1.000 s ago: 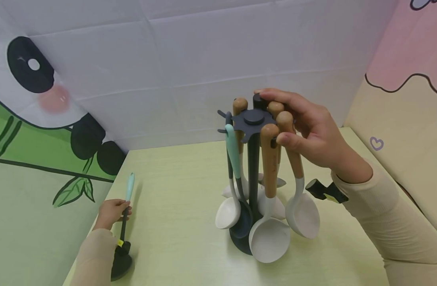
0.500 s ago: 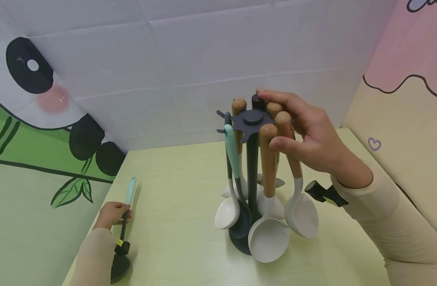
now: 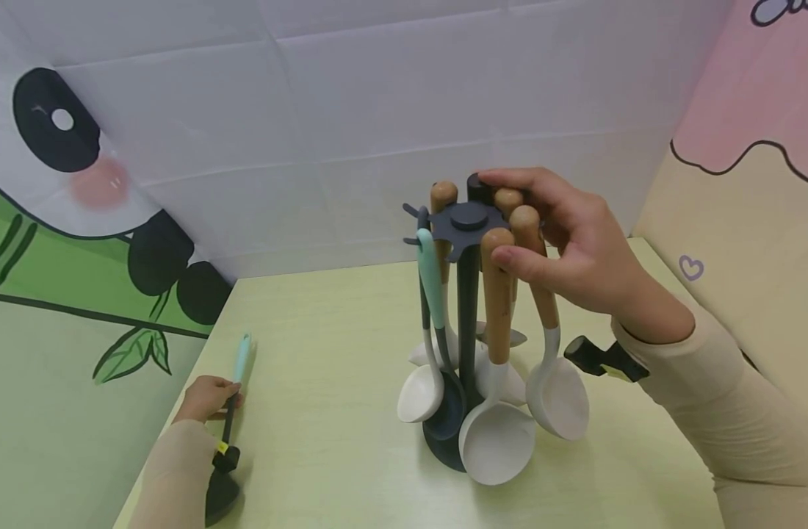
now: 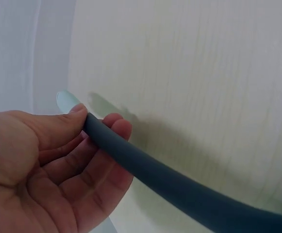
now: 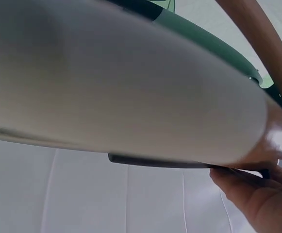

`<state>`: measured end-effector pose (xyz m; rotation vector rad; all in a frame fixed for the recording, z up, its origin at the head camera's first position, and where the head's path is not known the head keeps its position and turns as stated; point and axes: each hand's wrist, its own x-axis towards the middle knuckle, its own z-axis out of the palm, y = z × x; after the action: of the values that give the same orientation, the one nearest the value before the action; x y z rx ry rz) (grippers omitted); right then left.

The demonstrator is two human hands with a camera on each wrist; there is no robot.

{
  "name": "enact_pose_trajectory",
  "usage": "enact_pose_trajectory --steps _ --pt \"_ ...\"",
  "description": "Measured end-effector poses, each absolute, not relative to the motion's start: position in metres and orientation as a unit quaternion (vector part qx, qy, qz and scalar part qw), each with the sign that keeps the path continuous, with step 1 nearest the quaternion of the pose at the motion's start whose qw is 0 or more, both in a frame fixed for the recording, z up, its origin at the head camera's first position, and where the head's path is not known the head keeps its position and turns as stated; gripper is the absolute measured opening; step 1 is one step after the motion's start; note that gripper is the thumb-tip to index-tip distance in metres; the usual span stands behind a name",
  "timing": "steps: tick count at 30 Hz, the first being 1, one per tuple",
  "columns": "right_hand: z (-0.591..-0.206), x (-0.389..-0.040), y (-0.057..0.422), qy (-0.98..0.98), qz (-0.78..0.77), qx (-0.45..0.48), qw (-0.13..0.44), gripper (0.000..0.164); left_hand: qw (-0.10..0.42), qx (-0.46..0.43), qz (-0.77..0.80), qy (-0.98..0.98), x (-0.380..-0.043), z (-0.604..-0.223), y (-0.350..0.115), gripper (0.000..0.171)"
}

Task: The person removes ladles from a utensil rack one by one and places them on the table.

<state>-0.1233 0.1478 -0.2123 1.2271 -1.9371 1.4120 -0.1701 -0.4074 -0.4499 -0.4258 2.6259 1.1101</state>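
My left hand [image 3: 207,399] pinches a dark kitchen utensil with a mint-green handle [image 3: 242,358] between thumb and fingers, low at the left of the table. Its dark shaft [image 4: 160,179] crosses the left wrist view, and its broad dark head [image 3: 220,498] is partly hidden by the sleeve. At the top of a dark utensil stand [image 3: 468,301], my right hand [image 3: 579,246] spans the hanging handles. Its thumb rests against the wooden handle of the front white ladle [image 3: 498,444], and the forefinger reaches a black handle end [image 3: 478,188] behind.
Several utensils hang around the stand, among them another white ladle [image 3: 559,400], a white spoon [image 3: 420,394] and a mint-handled dark one [image 3: 430,279]. The pale table [image 3: 325,367] meets a white backdrop [image 3: 377,132] behind and a printed one at each side.
My right thumb has slid left onto the front wooden handle. The left hand and its utensil have shifted slightly down, toward me.
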Motion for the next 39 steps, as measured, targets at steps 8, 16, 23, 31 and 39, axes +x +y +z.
enact_pose_trajectory --steps 8,16,23,31,39 --pt "-0.212 -0.120 0.144 -0.685 0.542 0.440 0.211 0.049 0.146 -0.143 0.365 0.908 -0.171 -0.451 -0.411 0.028" --pt "-0.210 -0.113 0.140 -0.681 0.546 0.442 0.205 0.050 0.153 -0.143 0.359 0.910 -0.170 -0.451 -0.411 0.026" --pt "-0.210 -0.112 0.141 -0.671 0.564 0.447 0.176 0.048 0.154 -0.134 0.355 0.912 -0.169 -0.453 -0.417 0.025" --pt "-0.208 -0.109 0.142 -0.658 0.568 0.472 0.146 0.052 0.146 -0.131 0.362 0.911 -0.167 -0.454 -0.421 0.025" --pt "-0.209 -0.116 0.145 -0.638 0.581 0.489 0.127 0.052 0.145 -0.148 0.344 0.916 -0.164 -0.454 -0.421 0.033"
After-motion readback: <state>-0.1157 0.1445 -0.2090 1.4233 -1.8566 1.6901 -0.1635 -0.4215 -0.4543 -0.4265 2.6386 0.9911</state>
